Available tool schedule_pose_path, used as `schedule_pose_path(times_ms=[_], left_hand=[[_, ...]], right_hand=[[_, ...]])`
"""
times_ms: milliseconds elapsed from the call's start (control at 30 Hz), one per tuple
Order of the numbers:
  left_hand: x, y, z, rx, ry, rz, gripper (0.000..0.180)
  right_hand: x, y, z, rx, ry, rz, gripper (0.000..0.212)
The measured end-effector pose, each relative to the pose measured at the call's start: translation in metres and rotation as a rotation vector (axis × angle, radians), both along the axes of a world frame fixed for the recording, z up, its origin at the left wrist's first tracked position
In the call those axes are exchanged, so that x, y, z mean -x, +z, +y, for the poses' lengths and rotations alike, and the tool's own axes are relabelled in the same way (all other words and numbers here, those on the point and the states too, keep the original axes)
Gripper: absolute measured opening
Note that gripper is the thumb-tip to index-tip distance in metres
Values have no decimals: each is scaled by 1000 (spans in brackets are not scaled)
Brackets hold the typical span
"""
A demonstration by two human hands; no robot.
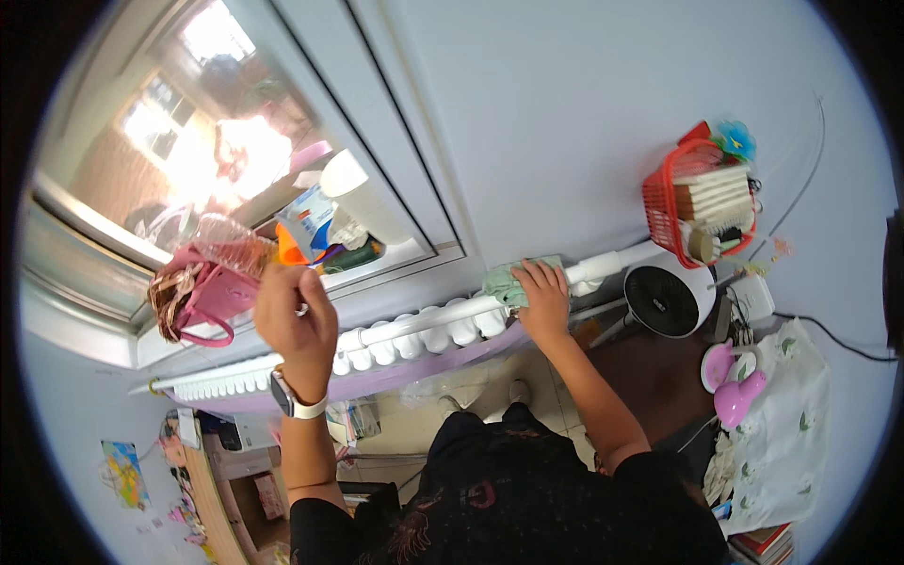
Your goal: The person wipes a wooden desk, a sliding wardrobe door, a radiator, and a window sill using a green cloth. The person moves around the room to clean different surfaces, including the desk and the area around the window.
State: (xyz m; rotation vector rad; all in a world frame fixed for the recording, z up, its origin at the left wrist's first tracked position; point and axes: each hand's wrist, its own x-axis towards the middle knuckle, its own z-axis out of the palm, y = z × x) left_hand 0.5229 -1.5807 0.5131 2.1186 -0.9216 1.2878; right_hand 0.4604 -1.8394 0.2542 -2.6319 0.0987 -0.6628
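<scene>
My right hand (pixel 540 294) is pressed over a pale green cloth (pixel 502 285), its fingers bent round it. The cloth lies on a white pipe (pixel 405 326) that runs along the top of a white radiator (pixel 381 352) below the window. Raised in front of the windowsill, my left hand (pixel 294 315) has its fingers curled in a loose fist, with no object showing in it. A watch with a white strap (pixel 299 406) is on the left wrist. Behind that hand, a pink bag (pixel 209 299) sits on the sill.
A white cylindrical container (pixel 363 198) and an orange item (pixel 290 247) stand on the sill. At right, a red basket (pixel 664 202) of small items hangs above a round black-and-white appliance (pixel 664 299). A pink lamp (pixel 737 400) is beside a white patterned cloth (pixel 786 428).
</scene>
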Motion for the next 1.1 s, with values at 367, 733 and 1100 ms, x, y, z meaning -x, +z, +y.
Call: schedule_pose_path(times_ms=[367,733,1100], left_hand=[[14,-126,124,300,30,738,6],[12,-196,292,-358,204,730,9],[-21,-223,311,-3,82,695,6]], right_hand=[[-36,-3,237,143,553,-27,55],[-56,15,295,28,362,177,72],[-53,21,242,308,371,120,71]])
